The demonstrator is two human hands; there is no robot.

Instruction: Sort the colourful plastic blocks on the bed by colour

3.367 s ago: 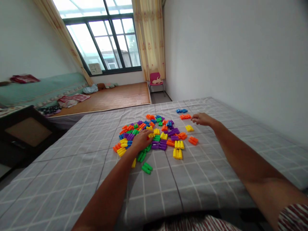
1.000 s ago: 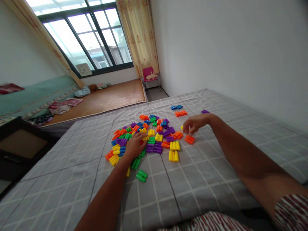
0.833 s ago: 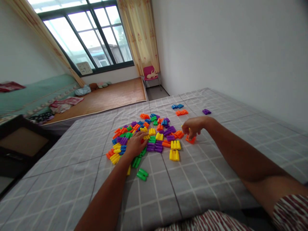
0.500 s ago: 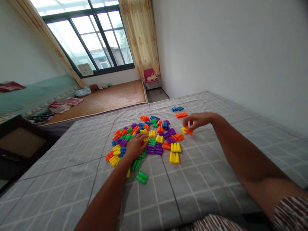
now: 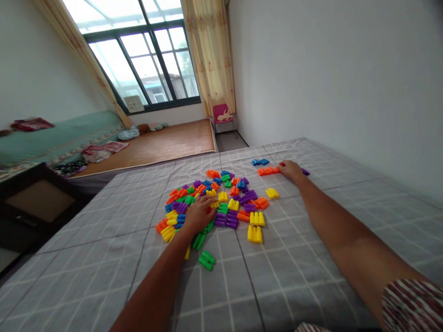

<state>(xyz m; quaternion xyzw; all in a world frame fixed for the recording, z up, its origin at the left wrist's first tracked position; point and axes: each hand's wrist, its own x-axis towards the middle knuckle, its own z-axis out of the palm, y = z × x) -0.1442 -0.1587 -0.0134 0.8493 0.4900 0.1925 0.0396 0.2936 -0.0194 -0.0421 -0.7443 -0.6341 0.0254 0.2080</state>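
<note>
One ribbed green plastic piece (image 5: 206,260) lies nearest; beyond, the left hand (image 5: 200,214) rests over a multicolored plastic heap (image 5: 226,220), apparently for support, its grip hidden. Farther, the right hand (image 5: 290,169) touches an orange plastic row (image 5: 268,171), closure unclear, near blue plastic pieces (image 5: 260,162).

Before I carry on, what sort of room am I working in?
Probably a bedroom or family room: a checked cloth covers the surface in front, a low platform like a bed lies beyond, and curtains hang beside the window.
</note>
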